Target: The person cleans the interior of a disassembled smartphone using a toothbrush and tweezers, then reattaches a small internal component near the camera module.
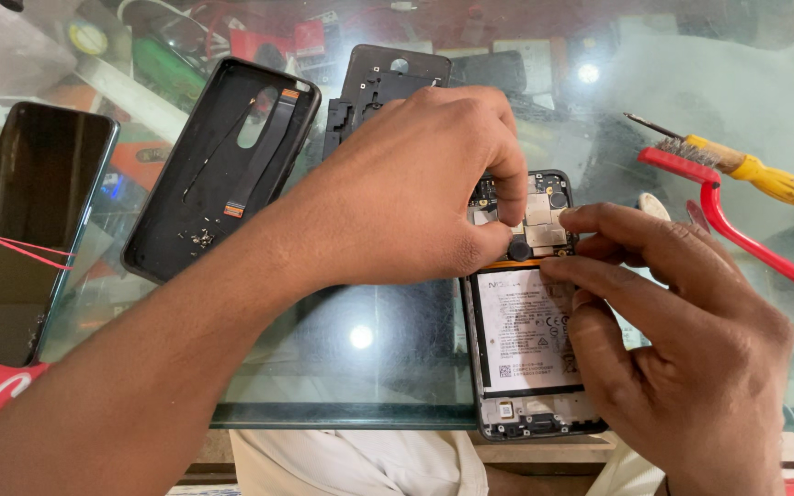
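An opened phone (524,340) lies face down on the glass table, its white battery and the circuit board at its top exposed. My left hand (415,184) reaches across from the left and pinches at the circuit board (544,225) with thumb and forefinger. My right hand (682,349) rests on the phone's right side, its fingertips pressing on the board and on the battery's upper edge. Whether a small part sits between the left fingers is hidden.
A black back cover (218,165) with a flex cable lies at the upper left, a black inner frame (383,83) behind it. Another phone (25,230) lies at far left. A red-handled brush (737,230) and a yellow-handled tool (765,179) lie at right. The glass table's edge (342,415) runs near me.
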